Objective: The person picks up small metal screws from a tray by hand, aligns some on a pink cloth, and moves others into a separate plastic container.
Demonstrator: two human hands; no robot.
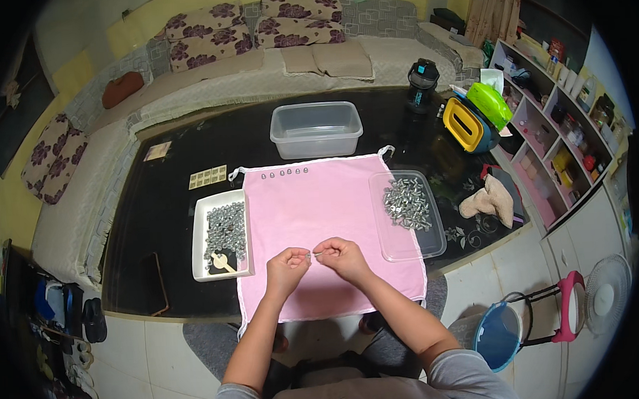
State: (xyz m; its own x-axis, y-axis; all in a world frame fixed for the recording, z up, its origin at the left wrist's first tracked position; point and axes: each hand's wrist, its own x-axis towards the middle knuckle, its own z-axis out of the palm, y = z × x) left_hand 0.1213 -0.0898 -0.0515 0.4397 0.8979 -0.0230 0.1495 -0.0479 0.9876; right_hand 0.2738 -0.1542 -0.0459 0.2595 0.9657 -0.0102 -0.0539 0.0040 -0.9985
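Observation:
Over the near part of a pink cloth (pixel 320 210), my left hand (pixel 289 266) and my right hand (pixel 340 256) are close together, fingertips almost meeting. Each pinches a small metal part, too small to identify surely. Left of them, a white tray (pixel 195 242) holds many small metal nuts (pixel 226 227) and a pale wooden spoon-like piece (pixel 223 262). To the right, a clear plastic lid (pixel 402 248) bears a heap of small silvery metal screws or studs (pixel 407 203). A short row of small metal parts (pixel 289 172) lies along the cloth's far edge.
An open clear plastic box (pixel 316 130) stands beyond the cloth on the dark table (pixel 176 216). A black bottle (pixel 422 85), a yellow and blue tissue box (pixel 463 126) and a beige cloth (pixel 488 202) are at the right. A smartphone (pixel 155 284) lies near the left front edge.

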